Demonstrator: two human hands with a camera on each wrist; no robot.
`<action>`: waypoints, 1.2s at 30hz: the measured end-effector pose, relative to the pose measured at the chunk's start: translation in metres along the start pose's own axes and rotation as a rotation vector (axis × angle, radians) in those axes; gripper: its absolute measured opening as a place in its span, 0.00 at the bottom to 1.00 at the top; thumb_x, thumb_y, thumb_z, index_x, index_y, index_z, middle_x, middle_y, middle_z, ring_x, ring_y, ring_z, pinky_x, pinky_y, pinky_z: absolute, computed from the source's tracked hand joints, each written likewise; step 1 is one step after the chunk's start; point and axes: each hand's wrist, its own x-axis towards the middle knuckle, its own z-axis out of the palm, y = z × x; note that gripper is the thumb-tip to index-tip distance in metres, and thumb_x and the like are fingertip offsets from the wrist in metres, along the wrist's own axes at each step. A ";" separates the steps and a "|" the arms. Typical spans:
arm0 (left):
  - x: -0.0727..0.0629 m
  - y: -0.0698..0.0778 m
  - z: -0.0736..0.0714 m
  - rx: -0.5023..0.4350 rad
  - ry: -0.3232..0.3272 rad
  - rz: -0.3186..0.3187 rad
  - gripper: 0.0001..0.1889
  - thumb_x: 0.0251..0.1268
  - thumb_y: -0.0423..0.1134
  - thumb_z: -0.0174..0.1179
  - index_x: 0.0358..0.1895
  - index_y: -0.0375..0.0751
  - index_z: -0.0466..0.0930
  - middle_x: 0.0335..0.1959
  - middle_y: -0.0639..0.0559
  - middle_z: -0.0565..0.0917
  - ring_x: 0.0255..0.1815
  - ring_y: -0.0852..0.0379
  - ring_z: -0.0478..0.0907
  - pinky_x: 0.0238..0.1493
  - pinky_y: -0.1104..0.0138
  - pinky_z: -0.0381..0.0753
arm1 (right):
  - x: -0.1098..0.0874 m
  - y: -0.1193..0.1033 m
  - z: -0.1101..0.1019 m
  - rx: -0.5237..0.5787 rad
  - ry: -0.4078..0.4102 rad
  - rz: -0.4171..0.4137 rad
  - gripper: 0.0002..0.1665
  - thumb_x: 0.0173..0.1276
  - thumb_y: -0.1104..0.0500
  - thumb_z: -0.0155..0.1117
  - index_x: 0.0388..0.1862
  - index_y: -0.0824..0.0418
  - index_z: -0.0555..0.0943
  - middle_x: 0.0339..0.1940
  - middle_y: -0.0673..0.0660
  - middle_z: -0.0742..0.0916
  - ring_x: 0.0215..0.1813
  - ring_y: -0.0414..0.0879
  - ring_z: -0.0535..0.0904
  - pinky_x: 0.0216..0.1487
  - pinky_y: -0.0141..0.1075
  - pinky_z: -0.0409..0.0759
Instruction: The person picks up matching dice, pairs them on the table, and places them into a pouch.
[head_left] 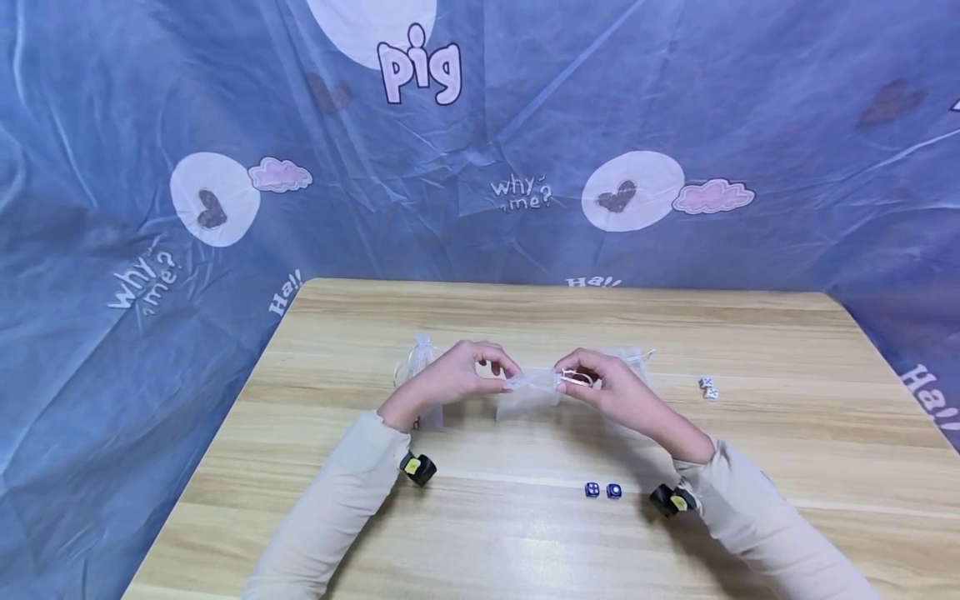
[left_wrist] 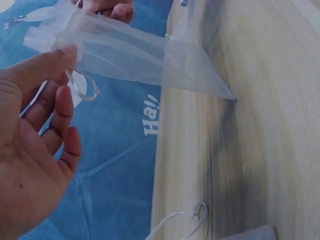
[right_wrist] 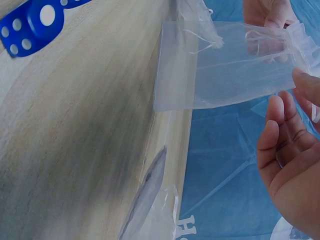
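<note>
From my end of the feed, the left hand (head_left: 461, 371) and right hand (head_left: 611, 387) each had thumb and fingers pinched on the gathered mouth of a sheer white mesh drawstring bag (right_wrist: 220, 85), hanging between them. Another sheer white pouch (head_left: 422, 357) was partly hidden by the left hand. Two blue cube dice (head_left: 592, 490) sat nearside of the grip, two small white dice (head_left: 708, 388) off to its right.
</note>
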 end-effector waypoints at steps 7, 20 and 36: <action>0.001 0.000 0.002 -0.002 -0.018 0.027 0.07 0.58 0.32 0.65 0.40 0.43 0.87 0.41 0.52 0.85 0.45 0.60 0.77 0.55 0.62 0.76 | 0.000 0.002 0.001 -0.020 0.007 -0.027 0.08 0.65 0.62 0.65 0.43 0.58 0.83 0.37 0.52 0.85 0.37 0.35 0.78 0.39 0.30 0.78; 0.000 0.000 0.007 0.024 -0.018 0.040 0.11 0.57 0.31 0.65 0.44 0.43 0.85 0.39 0.52 0.85 0.40 0.62 0.75 0.52 0.51 0.77 | -0.002 0.001 0.004 -0.037 0.013 -0.034 0.07 0.63 0.65 0.66 0.40 0.57 0.82 0.37 0.51 0.85 0.39 0.36 0.77 0.42 0.30 0.79; 0.000 -0.004 0.002 -0.006 -0.097 0.036 0.18 0.55 0.37 0.69 0.51 0.45 0.83 0.41 0.53 0.85 0.41 0.62 0.76 0.48 0.64 0.76 | -0.002 0.000 0.003 -0.037 -0.015 -0.008 0.08 0.63 0.65 0.64 0.42 0.58 0.82 0.38 0.53 0.86 0.38 0.37 0.79 0.41 0.31 0.80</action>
